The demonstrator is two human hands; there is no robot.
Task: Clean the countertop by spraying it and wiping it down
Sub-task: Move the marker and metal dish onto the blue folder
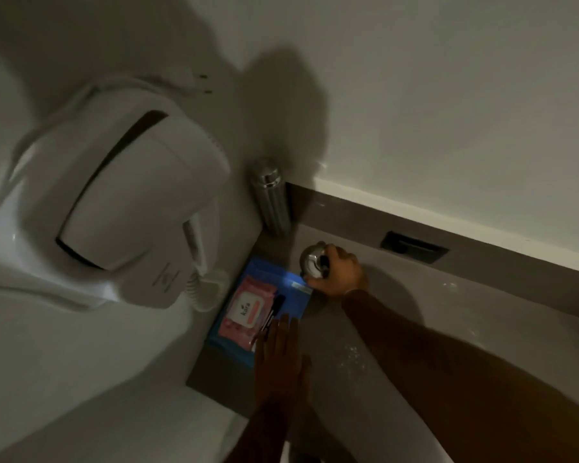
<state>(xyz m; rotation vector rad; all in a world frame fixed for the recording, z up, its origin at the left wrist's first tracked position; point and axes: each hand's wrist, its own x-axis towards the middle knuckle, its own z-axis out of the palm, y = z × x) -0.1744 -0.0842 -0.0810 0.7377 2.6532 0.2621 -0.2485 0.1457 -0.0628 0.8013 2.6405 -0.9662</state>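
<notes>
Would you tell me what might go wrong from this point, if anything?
The right hand grips a shiny metal object near the pink wipes pack; a slip could drop it there. Dim light may hide the white specks on the countertop. Spray might reach the wall hair dryer.

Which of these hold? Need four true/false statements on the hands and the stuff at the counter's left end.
The right hand grips a shiny metal object. True.
The left hand holds a spray bottle. False: it is flat, fingers straight, at the blue pouch's edge.
A pink wipes pack lies on the blue pouch. True.
The hair dryer is in the right hand. False: it is mounted on the wall.
</notes>
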